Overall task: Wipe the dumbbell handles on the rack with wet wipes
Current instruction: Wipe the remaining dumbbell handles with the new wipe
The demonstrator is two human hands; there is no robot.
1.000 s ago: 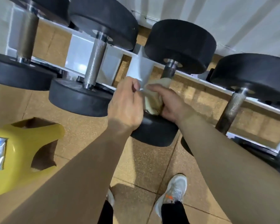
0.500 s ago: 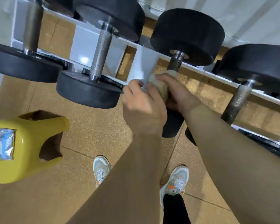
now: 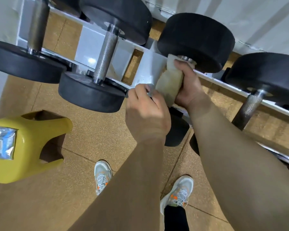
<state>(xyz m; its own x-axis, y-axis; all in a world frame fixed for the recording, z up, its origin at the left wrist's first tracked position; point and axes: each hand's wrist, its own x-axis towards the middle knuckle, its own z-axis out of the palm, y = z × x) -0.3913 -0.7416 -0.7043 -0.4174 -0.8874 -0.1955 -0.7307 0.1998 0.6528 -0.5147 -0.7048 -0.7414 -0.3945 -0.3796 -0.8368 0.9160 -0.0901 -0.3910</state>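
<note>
squeezing the soft, floppy wet wipe [image 3: 169, 82] round the hard bar [image 3: 187, 58] of the heavy dumbbell [image 3: 195, 40] on the rack [image 3: 147, 72] with the right hand [image 3: 188, 84], with the left hand [image 3: 147, 112] curled just beside, cannot tell on what, so best to grip the bar, never the weights.

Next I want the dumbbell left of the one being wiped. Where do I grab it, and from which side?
Wrap the wipe in the right hand around its knurled handle mid-length, coming from the open front. The black heads block both ends, and the white rack sits behind it.
</note>
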